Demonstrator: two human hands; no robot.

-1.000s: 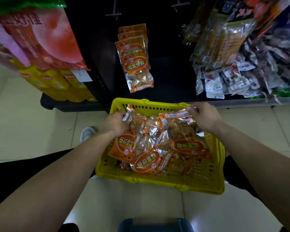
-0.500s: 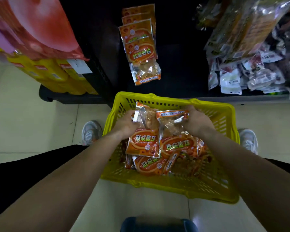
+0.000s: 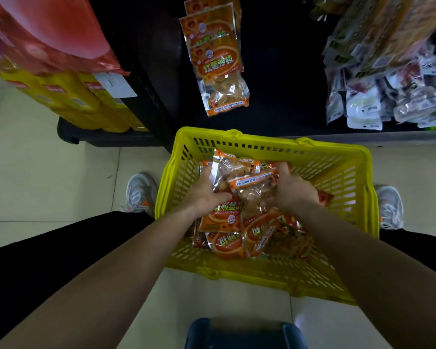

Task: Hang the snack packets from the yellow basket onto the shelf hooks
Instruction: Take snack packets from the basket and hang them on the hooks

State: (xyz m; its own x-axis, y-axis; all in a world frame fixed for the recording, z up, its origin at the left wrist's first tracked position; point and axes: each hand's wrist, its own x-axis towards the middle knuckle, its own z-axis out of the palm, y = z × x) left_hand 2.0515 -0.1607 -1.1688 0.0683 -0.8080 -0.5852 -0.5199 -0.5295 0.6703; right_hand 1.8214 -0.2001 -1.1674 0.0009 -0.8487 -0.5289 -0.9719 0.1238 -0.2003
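Yellow basket point(image 3: 342, 172), orange snack packets point(image 3: 227, 244) inside, both hands gripping some.

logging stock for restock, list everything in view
basket: one, yellow, on the floor
loose packets: several, orange, in the basket
held packets: at least two, orange, over the basket
hung packets: at least three, orange, on the dark shelf
boxes: several, yellow, left shelf
red bags: some, red, top left
mixed packets: many, pale, right shelf
object: one, blue, bottom edge
shoes: two, pale, beside the basket
left hand, right hand: one each, gripping held packets
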